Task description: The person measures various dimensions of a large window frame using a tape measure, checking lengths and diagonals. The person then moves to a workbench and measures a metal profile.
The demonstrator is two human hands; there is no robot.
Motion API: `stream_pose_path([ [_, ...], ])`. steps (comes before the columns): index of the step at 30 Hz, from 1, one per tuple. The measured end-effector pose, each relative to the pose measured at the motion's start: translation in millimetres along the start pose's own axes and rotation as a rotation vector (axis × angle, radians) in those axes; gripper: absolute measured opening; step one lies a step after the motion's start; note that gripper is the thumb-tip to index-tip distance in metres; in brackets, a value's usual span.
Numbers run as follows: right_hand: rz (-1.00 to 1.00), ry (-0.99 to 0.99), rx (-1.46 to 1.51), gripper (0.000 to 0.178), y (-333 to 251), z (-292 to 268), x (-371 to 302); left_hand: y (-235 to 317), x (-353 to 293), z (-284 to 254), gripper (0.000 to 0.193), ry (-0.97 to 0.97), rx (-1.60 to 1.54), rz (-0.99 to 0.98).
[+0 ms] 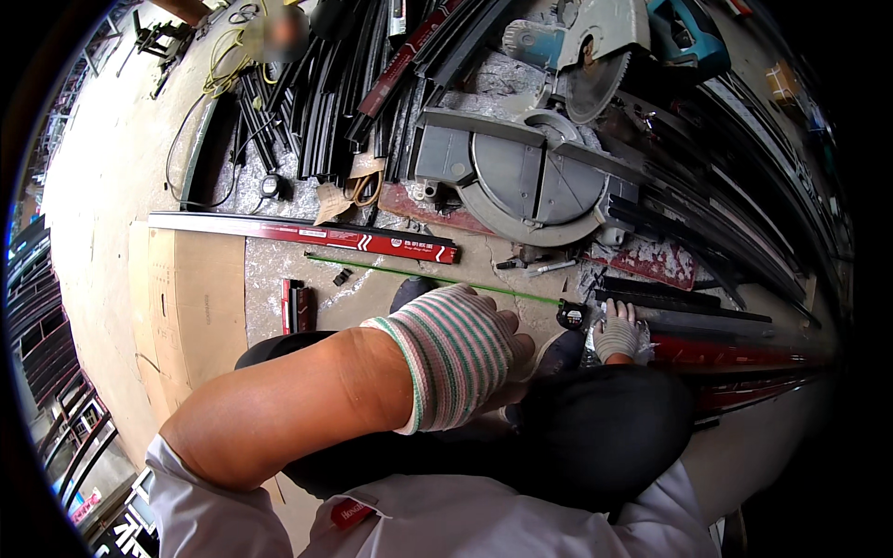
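Observation:
My left hand point(458, 356), in a striped fingerless glove, hangs over the middle of the floor between my knees. Its bare fingers curl downward, and whatever lies under them is hidden. My right hand point(618, 335), in a similar glove, rests with fingers outstretched by the ends of the dark and red profiles point(726, 350) on the right. Just left of it sits a black tape measure point(570, 314). Its green blade point(419, 272) runs out leftward across the floor, passing beyond my left hand. Past the blade lies a long profile with a red label point(372, 240).
A miter saw point(535, 177) with an exposed round blade stands ahead. Bundles of black profiles point(321, 112) lie behind and beside it. A marker pen point(551, 268), a short red and black offcut point(298, 307), a second tape measure point(273, 186) and cardboard point(200, 307) are on the floor.

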State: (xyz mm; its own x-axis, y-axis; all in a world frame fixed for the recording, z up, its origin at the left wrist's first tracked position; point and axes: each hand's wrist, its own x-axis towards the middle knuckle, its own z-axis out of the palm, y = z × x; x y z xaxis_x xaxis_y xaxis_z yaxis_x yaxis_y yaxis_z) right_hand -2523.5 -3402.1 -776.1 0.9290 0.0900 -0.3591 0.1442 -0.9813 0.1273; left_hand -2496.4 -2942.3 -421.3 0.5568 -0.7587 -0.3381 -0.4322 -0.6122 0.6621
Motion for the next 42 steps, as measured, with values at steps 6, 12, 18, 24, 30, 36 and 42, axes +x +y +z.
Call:
stream_pose_path([
  [6, 0.034, -0.034, 0.028, 0.069, -19, -24, -2, -1, -3, 6, 0.034, 0.074, -0.021, 0.019],
  [12, 0.02, 0.014, 0.019, 0.069, -24, -17, -17, 2, 3, -3, 0.033, 0.006, 0.009, -0.002],
  [18, -0.043, 0.134, -0.011, 0.07, -20, -21, -22, 4, 6, -8, 0.04, -0.042, -0.072, -0.036],
  [24, 0.062, 0.01, -0.018, 0.078, -13, 16, -37, 17, 12, -11, 0.044, -0.015, -0.057, -0.067],
  [30, 0.078, 0.117, 0.041, 0.077, -10, 36, -47, 20, 21, -12, 0.044, -0.046, -0.037, -0.137],
  [36, 0.234, 0.119, 0.094, 0.068, -12, 28, -54, 18, 23, -8, 0.046, -0.055, 0.001, -0.21],
  [42, 0.4, -0.067, 0.149, 0.079, -17, 14, -52, 15, 30, -9, 0.045, -0.064, -0.029, -0.218],
])
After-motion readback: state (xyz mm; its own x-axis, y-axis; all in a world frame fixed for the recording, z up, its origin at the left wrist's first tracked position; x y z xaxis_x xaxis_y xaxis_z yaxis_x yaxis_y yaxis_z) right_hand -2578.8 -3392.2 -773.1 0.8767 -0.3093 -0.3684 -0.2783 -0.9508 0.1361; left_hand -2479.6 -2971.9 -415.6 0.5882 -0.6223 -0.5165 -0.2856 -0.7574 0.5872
